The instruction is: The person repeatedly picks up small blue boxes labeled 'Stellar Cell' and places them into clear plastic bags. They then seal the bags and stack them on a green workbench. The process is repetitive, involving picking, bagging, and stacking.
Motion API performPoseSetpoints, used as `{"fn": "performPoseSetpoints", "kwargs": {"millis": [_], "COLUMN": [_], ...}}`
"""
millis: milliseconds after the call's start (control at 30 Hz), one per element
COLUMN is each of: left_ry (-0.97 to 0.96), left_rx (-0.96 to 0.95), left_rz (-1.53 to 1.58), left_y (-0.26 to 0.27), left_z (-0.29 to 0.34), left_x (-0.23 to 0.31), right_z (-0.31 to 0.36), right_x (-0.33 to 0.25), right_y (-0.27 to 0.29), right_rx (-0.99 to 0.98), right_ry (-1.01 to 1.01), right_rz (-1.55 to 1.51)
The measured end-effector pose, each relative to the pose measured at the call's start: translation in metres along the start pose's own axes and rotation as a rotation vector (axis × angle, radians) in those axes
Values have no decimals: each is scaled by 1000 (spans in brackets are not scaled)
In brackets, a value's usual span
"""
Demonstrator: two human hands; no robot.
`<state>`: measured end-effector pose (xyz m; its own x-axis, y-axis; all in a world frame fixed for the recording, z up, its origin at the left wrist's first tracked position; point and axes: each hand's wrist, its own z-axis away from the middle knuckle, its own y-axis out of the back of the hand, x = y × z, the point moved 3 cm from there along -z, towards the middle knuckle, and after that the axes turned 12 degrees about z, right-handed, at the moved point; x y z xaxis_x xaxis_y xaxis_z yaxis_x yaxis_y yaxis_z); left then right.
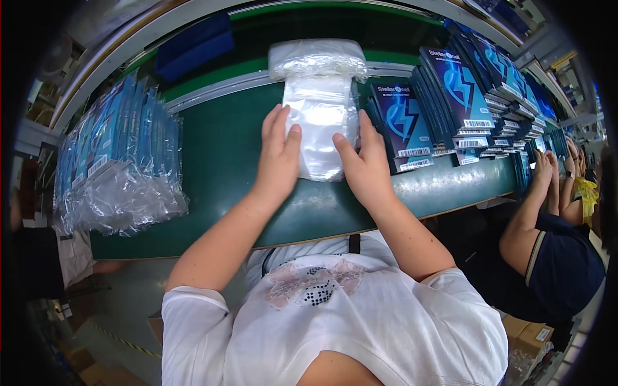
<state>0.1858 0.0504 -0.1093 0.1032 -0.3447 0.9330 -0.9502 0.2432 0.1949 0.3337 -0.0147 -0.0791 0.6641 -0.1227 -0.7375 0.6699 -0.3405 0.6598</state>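
Note:
A stack of clear plastic bags [320, 138] lies flat on the green table in front of me. My left hand [279, 151] rests along its left edge, fingers stretched out and pointing away from me. On the opposite edge lies my right hand [368, 161], its thumb on the plastic and its fingers extended. Beyond the stack, a thick bundle of clear plastic bags [315, 59] sits crosswise at its far end. Closest to my right hand stands a dark blue box [403, 122] with a light blue lightning design.
Several blue boxes in clear wrap [119, 154] stand in a row on the left of the green table [225, 193]. More blue boxes [454, 90] are piled at the right. Further right, a co-worker's arm [531, 206] reaches over the table. A dark blue bin [196, 45] lies at the back.

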Motion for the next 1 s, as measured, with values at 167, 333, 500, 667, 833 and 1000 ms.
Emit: {"fn": "performPoseSetpoints", "kwargs": {"millis": [167,333,500,667,833,1000], "left_ry": [49,-142,-330,-425,-310,-272], "left_rx": [26,-72,-583,-673,-499,-272], "left_rz": [29,-294,-543,-645,-482,-240], "left_y": [-33,-11,14,10,6,4], "left_z": [14,14,7,-2,-3,1], "left_x": [18,39,78,74,77,78], "right_z": [10,4,-25,-23,-19,11], "right_x": [-8,-13,34,12,0,-4], "right_y": [7,57,50,55,68,75], "right_rx": [176,357,255,197,262,-43], "right_ry": [348,442,230,130,74,-210], "right_rz": [383,422,803,794,433,-930]}}
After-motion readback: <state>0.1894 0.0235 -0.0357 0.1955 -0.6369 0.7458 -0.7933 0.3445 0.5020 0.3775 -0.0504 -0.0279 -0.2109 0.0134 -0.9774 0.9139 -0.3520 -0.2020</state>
